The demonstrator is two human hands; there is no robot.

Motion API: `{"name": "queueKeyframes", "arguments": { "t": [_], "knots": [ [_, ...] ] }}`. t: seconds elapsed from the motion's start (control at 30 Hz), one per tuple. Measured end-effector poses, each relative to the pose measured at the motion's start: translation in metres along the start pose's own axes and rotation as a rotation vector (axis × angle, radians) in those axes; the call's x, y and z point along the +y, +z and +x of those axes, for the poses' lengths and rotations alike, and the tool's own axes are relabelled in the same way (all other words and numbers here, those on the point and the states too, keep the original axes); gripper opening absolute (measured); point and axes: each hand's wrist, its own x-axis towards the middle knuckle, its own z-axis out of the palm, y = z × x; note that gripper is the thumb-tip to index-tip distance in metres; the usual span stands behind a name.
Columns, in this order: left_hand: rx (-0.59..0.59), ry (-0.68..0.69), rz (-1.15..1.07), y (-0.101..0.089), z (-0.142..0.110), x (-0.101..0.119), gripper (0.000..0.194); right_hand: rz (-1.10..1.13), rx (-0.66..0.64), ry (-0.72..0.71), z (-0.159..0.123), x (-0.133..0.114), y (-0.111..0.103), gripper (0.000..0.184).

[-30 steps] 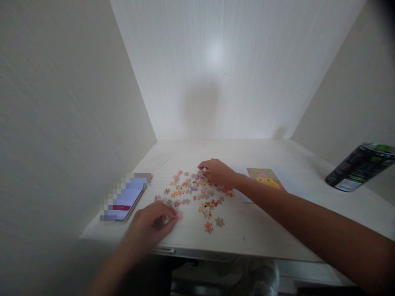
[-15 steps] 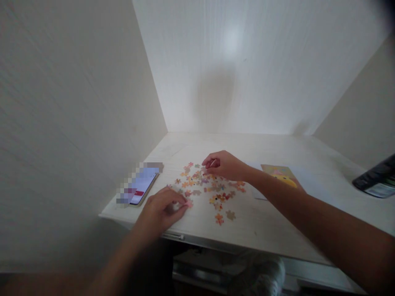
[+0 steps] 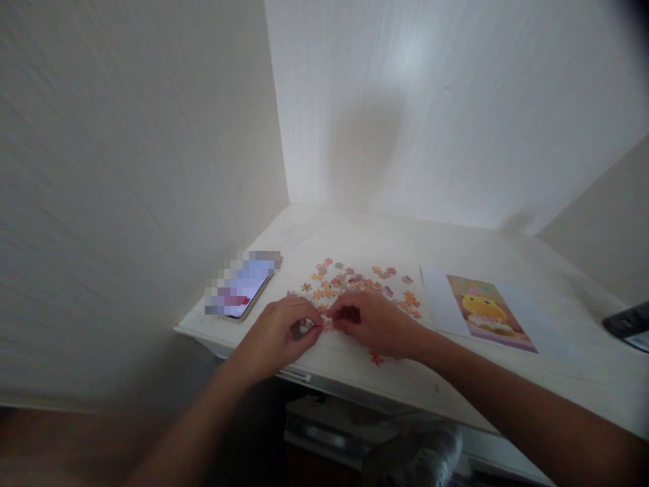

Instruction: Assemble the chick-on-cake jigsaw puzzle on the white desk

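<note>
Several small orange, pink and purple puzzle pieces (image 3: 355,281) lie scattered on the pale desk (image 3: 385,243). My left hand (image 3: 281,331) rests near the desk's front edge with its fingers pinched on a small puzzle piece. My right hand (image 3: 368,321) sits just beside it, fingertips almost touching, fingers curled in a pinch on another piece that I can barely make out. Both hands meet at the near edge of the scattered pieces.
A phone (image 3: 243,287) lies at the desk's left. A sheet with a yellow chick picture (image 3: 487,312) lies to the right of the pieces. A dark can (image 3: 629,323) lies at the far right edge. Walls close in on the left and behind.
My right hand has drawn back from the far side of the pieces toward me and now meets my left hand. The view has swung to the left, uncovering the picture sheet.
</note>
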Motion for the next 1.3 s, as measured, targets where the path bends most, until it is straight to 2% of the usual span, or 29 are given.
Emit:
{"name": "queueKeyframes", "arguments": {
  "t": [0.2, 0.47, 0.73, 0.97, 1.3],
  "knots": [
    [0.033, -0.070, 0.043, 0.001, -0.003, -0.002, 0.006, -0.029, -0.037, -0.001, 0.002, 0.000, -0.001, 0.017],
    [0.046, -0.072, 0.019, 0.000, -0.003, 0.001, 0.008, -0.097, 0.035, -0.058, -0.008, -0.003, 0.007, 0.009],
    [0.039, -0.079, 0.027, 0.000, -0.004, 0.000, 0.009, -0.092, 0.060, -0.099, -0.015, -0.002, 0.017, 0.014],
    [0.044, -0.075, 0.057, 0.002, -0.005, -0.003, 0.011, -0.238, 0.101, -0.031, -0.022, -0.016, 0.025, 0.018],
    [0.052, -0.065, 0.052, 0.001, -0.009, -0.003, 0.012, -0.451, 0.008, -0.097, -0.037, -0.030, 0.028, 0.022]
  ]
}}
